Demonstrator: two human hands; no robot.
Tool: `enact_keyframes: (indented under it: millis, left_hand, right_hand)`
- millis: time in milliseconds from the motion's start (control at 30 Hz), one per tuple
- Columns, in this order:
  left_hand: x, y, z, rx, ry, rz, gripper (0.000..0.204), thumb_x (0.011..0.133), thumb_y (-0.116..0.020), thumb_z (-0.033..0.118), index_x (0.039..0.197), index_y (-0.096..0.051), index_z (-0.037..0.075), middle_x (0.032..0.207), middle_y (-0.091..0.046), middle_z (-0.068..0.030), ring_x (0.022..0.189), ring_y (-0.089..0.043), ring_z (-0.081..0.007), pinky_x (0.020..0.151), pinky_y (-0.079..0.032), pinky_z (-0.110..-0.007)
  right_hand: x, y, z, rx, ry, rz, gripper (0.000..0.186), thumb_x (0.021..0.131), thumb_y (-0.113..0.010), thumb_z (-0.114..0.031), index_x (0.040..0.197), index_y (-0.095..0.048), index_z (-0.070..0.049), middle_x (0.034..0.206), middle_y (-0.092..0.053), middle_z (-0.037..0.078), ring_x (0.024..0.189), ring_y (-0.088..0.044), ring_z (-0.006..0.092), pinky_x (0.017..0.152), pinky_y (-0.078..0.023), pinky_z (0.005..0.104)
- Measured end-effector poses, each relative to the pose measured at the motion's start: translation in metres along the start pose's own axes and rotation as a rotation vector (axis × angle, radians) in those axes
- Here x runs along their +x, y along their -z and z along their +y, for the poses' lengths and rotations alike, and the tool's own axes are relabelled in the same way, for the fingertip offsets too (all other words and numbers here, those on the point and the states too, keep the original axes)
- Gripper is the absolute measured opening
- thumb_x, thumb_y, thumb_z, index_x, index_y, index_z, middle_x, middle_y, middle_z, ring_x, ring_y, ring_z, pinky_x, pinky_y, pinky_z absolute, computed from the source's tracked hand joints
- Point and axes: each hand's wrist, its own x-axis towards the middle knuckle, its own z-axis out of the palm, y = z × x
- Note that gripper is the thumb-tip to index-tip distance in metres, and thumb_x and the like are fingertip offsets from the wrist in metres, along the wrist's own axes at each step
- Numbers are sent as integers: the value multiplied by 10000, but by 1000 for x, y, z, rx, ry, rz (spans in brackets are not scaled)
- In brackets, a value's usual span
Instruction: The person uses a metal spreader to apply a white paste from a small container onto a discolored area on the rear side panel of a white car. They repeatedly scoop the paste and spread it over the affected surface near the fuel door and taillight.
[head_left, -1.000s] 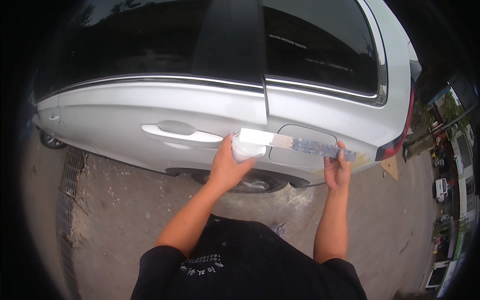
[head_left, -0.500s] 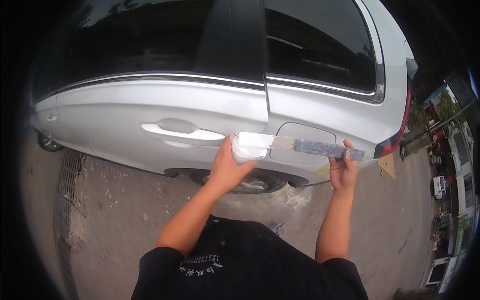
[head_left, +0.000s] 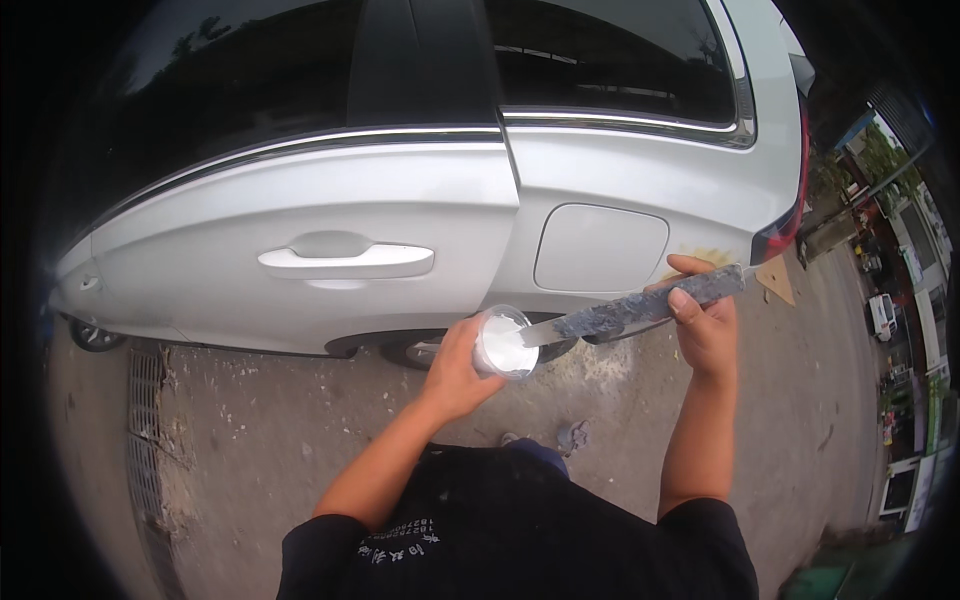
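My left hand [head_left: 458, 378] is wrapped round a clear plastic cup [head_left: 487, 372], tilted so its mouth shows. White paint [head_left: 507, 344] lies inside it. Between the thumb and fingers of my right hand [head_left: 706, 318] is a long flat stirring stick [head_left: 625, 314], crusted with dried grey along most of its length. Its paler lower end reaches over the cup's right rim into the white paint, while the other end points up to the right past my fingers. Both hands are in front of the car's rear side.
A silver-white car [head_left: 400, 190] spans the view beyond my hands, with a door handle [head_left: 345, 258] and a fuel flap [head_left: 602, 247]. A yellowish patch [head_left: 700, 258] marks the rear panel. At left, a drain grate [head_left: 146, 410] runs along the ground; a parked vehicle [head_left: 884, 318] stands far right.
The stick has swung from nearly level above the cup to a slant, its lower end now in the cup. The cup sits lower, and my right hand has risen slightly along the stick.
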Motion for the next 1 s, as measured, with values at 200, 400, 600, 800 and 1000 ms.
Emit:
enact_keyframes:
  millis: [200,400,600,800,1000]
  left_hand:
    - [-3,-32,4,54,-51,111,804,643,-734,123,1361,-385,29,1294,-472,-189,1223,-439,-365,1036,-371,-424]
    - [-3,-65,23,166,-12,288,818,648,-781,172,1352,-391,24,1263,-509,-183,1183,-490,-361,1004,-401,-420]
    - [-1,-91,42,239,47,474,833,645,-805,194,1349,-394,22,1258,-521,-178,1183,-509,-342,999,-410,-410]
    - [3,-104,38,164,156,632,837,640,-803,187,1353,-395,27,1265,-524,-167,1186,-515,-313,1008,-403,-391]
    - [16,-110,39,20,226,726,810,683,-788,210,1360,-383,24,1277,-518,-174,1194,-511,-295,1018,-393,-381]
  right_hand:
    - [16,12,17,53,-107,-40,465,850,-696,-162,1231,-511,30,943,-680,158,840,-649,189,707,-525,306]
    - [52,48,25,84,45,-187,484,861,-692,-187,1236,-498,48,931,-684,140,813,-641,170,692,-505,291]
    - [89,49,33,98,33,-375,425,868,-666,-150,1220,-526,41,896,-669,100,750,-594,129,637,-482,259]
    - [118,38,40,173,-51,-363,417,846,-621,-68,1233,-509,35,875,-615,67,711,-569,113,553,-466,239]
    - [151,37,32,175,-25,-363,446,850,-601,-63,1269,-472,22,884,-599,59,732,-587,119,555,-476,231]
